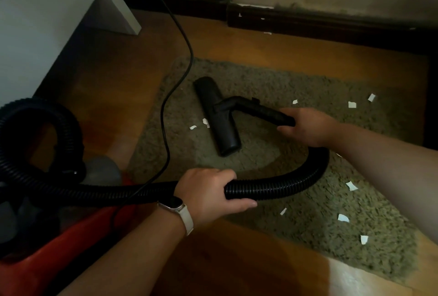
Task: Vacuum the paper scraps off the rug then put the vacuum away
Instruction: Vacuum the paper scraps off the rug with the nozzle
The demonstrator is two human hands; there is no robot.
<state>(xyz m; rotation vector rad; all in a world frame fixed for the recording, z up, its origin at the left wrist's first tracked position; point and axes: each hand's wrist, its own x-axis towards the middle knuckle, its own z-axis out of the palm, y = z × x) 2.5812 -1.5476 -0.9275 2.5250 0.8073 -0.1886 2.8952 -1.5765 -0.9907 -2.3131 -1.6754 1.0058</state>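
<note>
vacuum hose [272, 186] is ribbed and floppy, so left hand [208, 191] grips mid-run. right hand [305, 127] holds the rigid nozzle tube [260, 111]. paper scraps [352, 105] look featherlight.

A home room: shaggy rug [284, 96] on wooden floor [113, 77], dark skirting board [331, 25], white furniture [42, 23].

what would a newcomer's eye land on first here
The black vacuum nozzle lies in the middle of the grey-green rug, with the right hand gripping its tube and the left hand holding the ribbed hose nearer the camera. White paper scraps dot the rug, mostly on its right side, two beside the nozzle. The red vacuum body sits at lower left.
</note>
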